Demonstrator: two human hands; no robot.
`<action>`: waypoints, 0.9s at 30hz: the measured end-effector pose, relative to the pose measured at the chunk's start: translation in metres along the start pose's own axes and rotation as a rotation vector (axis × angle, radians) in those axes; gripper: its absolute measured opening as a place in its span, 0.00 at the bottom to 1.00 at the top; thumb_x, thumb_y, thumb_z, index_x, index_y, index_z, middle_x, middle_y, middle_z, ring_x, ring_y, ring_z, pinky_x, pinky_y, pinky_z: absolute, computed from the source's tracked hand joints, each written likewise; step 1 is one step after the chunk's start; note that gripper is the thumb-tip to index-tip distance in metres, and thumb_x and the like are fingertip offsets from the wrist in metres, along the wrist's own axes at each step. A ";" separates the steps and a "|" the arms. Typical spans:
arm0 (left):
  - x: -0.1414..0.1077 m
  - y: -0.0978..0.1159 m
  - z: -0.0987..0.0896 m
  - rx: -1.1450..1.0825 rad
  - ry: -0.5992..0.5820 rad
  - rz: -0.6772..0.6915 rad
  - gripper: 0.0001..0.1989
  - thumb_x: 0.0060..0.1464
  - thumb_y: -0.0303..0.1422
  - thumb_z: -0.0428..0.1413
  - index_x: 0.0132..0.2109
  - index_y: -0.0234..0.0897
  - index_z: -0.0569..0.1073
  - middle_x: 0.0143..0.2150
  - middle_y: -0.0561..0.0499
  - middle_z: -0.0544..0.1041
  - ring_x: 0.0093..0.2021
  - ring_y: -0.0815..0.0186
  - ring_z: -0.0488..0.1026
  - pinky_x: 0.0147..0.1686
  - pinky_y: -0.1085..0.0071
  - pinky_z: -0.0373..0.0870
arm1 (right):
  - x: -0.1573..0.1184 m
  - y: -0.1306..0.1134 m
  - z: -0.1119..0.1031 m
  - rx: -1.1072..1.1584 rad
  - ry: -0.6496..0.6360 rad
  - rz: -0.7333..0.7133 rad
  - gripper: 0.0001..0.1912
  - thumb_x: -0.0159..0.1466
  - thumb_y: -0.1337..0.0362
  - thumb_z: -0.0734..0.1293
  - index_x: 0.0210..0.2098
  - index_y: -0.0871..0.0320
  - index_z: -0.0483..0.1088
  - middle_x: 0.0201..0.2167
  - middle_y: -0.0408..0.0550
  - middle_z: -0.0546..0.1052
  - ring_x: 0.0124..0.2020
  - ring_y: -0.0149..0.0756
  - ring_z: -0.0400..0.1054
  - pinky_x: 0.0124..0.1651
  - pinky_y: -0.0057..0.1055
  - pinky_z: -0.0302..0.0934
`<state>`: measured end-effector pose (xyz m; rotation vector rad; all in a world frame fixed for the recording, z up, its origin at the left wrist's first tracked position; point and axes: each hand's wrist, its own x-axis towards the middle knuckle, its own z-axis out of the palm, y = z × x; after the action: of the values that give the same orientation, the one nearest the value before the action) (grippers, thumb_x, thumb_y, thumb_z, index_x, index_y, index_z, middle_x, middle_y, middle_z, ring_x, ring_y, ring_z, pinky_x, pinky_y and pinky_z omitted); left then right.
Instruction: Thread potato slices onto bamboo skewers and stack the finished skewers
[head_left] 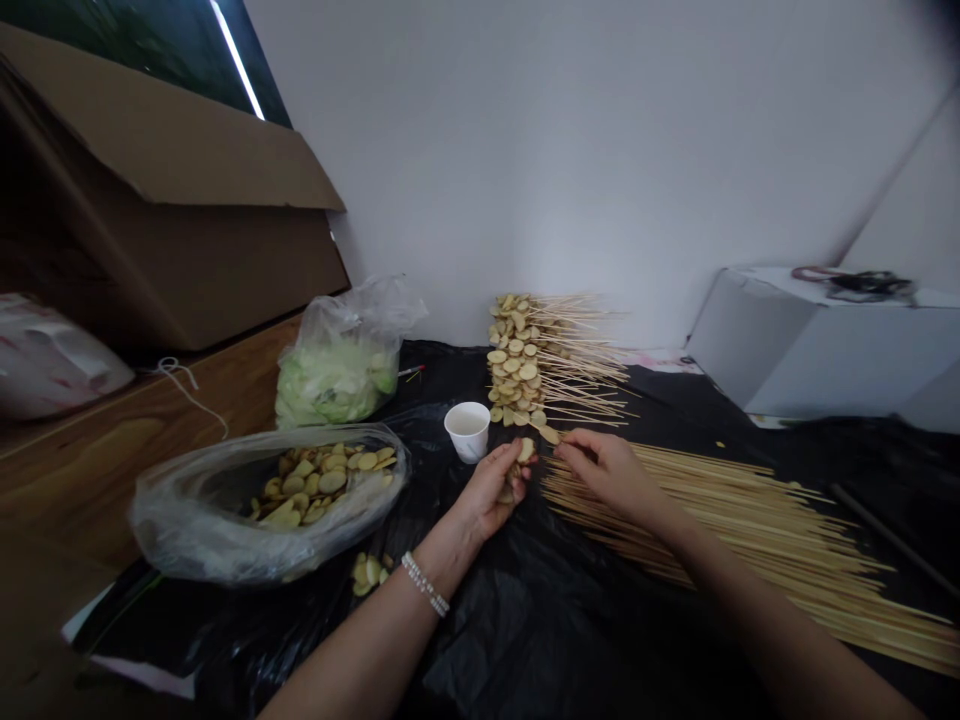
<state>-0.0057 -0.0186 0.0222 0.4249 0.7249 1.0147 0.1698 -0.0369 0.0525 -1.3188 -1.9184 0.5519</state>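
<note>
My left hand (489,490) cups potato slices (526,450) over a black plastic sheet (525,640)

Its fingers curl together, clamped on the slices, with a beaded bracelet (424,584) at the wrist. My right hand (606,472) sits just beside it, fingertips (564,453) drawn close together; I can't tell whether they pinch anything. Beside it fans a heap of loose bamboo skewers (720,520). To the left, a few loose slices (367,572) lie on the sheet by an open clear plastic bag of slices (225,530). Farther off stand a white paper cup (467,430) and a stack of skewered slices (525,360), then a bag of pale green vegetable pieces (337,375), a cardboard box (172,200) and a white box (817,345).
</note>
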 end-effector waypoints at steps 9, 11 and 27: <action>0.004 0.006 -0.002 -0.233 0.112 -0.036 0.04 0.52 0.20 0.57 0.36 0.30 0.73 0.29 0.50 0.76 0.25 0.74 0.73 0.20 0.85 0.70 | 0.002 0.005 -0.008 -0.065 -0.109 -0.016 0.14 0.63 0.63 0.57 0.28 0.58 0.72 0.25 0.43 0.75 0.27 0.31 0.65 0.32 0.26 0.55; 0.004 0.006 -0.003 -0.257 0.115 -0.042 0.04 0.52 0.21 0.57 0.37 0.29 0.73 0.29 0.50 0.76 0.25 0.73 0.74 0.20 0.84 0.70 | 0.003 0.006 -0.011 -0.078 -0.126 -0.025 0.14 0.63 0.62 0.58 0.28 0.58 0.73 0.24 0.42 0.75 0.26 0.31 0.65 0.31 0.26 0.55; 0.008 0.009 -0.008 -0.293 0.129 -0.039 0.05 0.52 0.25 0.59 0.38 0.30 0.73 0.26 0.52 0.74 0.21 0.76 0.71 0.17 0.84 0.67 | 0.002 0.013 -0.020 -0.177 -0.204 -0.059 0.15 0.62 0.61 0.59 0.31 0.55 0.77 0.28 0.43 0.78 0.27 0.32 0.67 0.32 0.28 0.56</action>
<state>-0.0143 -0.0074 0.0193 0.0917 0.6831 1.0994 0.1924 -0.0312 0.0573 -1.3546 -2.2087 0.5129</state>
